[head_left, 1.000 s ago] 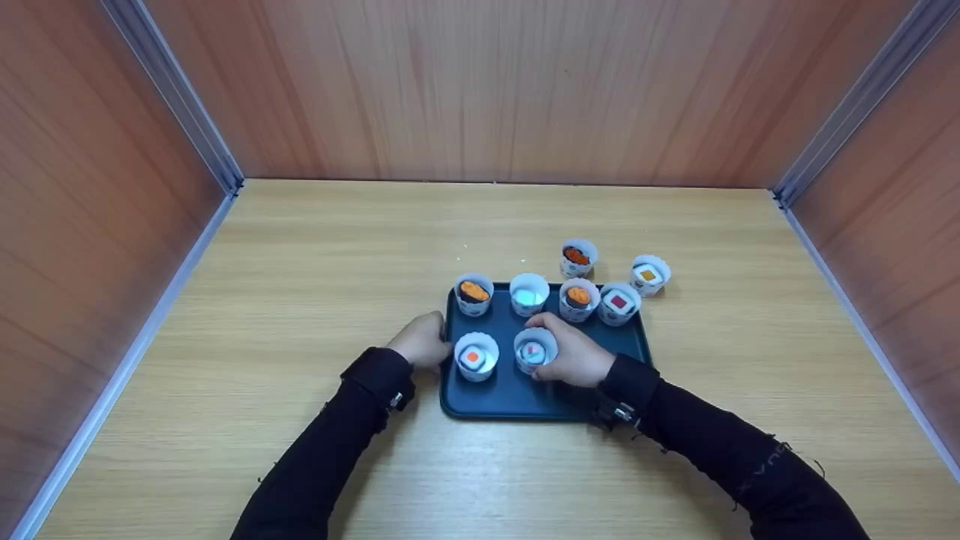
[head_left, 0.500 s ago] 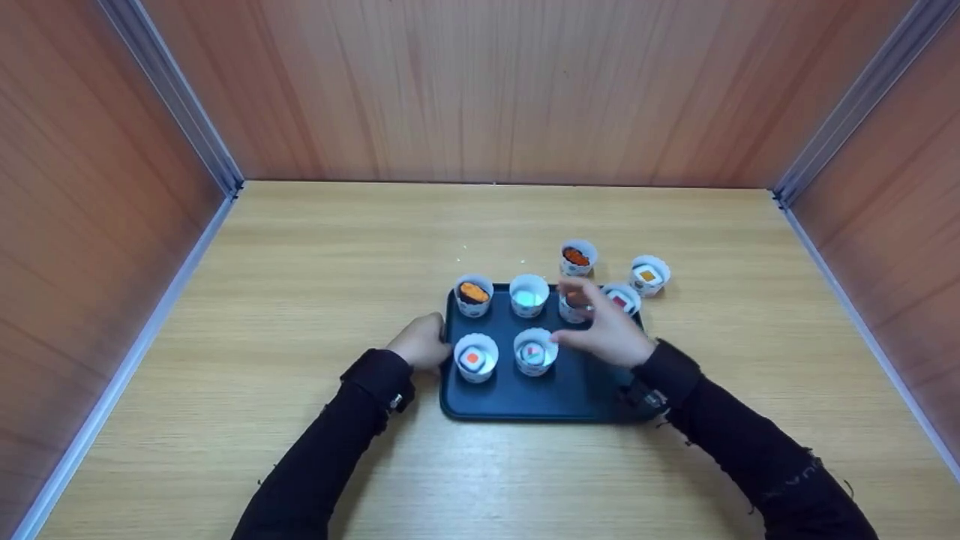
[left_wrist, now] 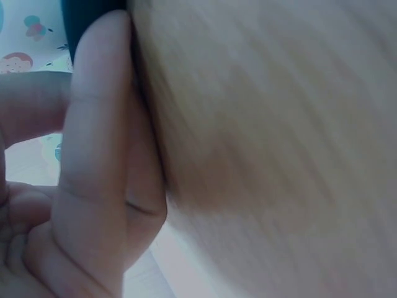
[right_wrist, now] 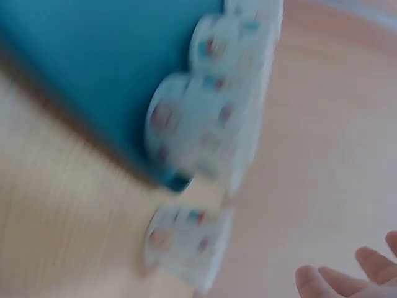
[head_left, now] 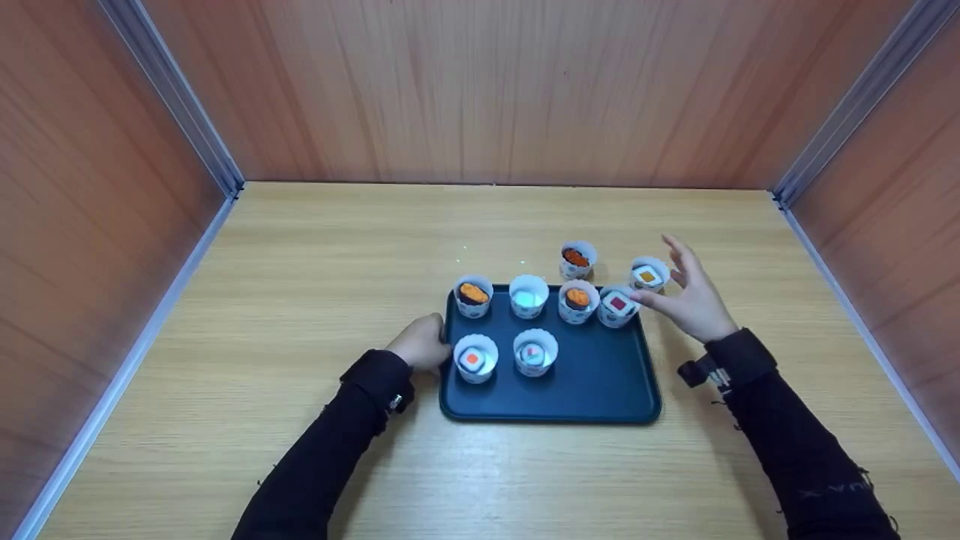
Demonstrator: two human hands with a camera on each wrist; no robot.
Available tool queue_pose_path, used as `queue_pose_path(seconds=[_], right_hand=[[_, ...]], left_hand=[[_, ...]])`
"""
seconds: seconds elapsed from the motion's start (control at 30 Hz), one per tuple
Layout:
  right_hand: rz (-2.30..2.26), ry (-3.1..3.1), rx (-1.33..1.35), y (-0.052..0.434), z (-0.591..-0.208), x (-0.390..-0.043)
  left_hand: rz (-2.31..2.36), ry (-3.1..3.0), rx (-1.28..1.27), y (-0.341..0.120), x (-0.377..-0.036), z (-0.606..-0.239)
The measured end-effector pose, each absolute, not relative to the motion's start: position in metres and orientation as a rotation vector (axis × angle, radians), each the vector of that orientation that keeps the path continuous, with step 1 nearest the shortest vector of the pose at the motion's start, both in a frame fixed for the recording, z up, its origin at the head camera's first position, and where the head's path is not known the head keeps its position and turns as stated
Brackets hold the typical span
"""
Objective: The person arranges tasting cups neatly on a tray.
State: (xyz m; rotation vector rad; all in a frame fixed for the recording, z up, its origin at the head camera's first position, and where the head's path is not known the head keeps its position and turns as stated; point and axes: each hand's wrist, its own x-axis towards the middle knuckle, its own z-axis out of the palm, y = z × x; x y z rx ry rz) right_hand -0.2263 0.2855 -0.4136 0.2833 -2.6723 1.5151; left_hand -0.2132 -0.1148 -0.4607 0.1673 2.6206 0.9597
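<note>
A dark teal tray [head_left: 592, 390] lies on the wooden table and carries several white paper cups with toy sushi. My left hand [head_left: 424, 341] grips the tray's left edge beside the front-left cup [head_left: 475, 358]; its fingers [left_wrist: 93, 155] fill the left wrist view. Above the table at the tray's far right corner, my right hand [head_left: 670, 283] is spread and holds nothing. Its thumb is by the red-square cup [head_left: 619, 304] and its fingers are beside the yellow-square cup [head_left: 649, 274], which stands off the tray. The right wrist view is blurred, showing the tray [right_wrist: 105, 68], cups [right_wrist: 205, 124] and fingertips [right_wrist: 335, 282].
Another cup with an orange piece [head_left: 577, 259] stands on the table behind the tray. Wooden walls close in the table at the back, left and right. Bare tabletop [head_left: 315, 255] stretches to the left of the tray and behind it.
My right hand let go of the front cup with the pink-centred piece, lifted away, and swung right and back to the yellow-square cup. The left hand stayed on the tray edge.
</note>
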Motion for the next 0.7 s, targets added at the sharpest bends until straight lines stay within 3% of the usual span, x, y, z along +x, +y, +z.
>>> queue_pose_path(seconds=[0.33, 0.7], right_hand=[[1.481, -2.893, 0.135, 0.328, -0.431, -0.250], [1.400, -3.108, 0.084, 0.323, -0.446, -0.284]], left_hand=[[0.961, 2.622, 0.153, -0.115, -0.212, -0.460], [0.972, 2.630, 0.159, -0.115, -0.211, -0.459]])
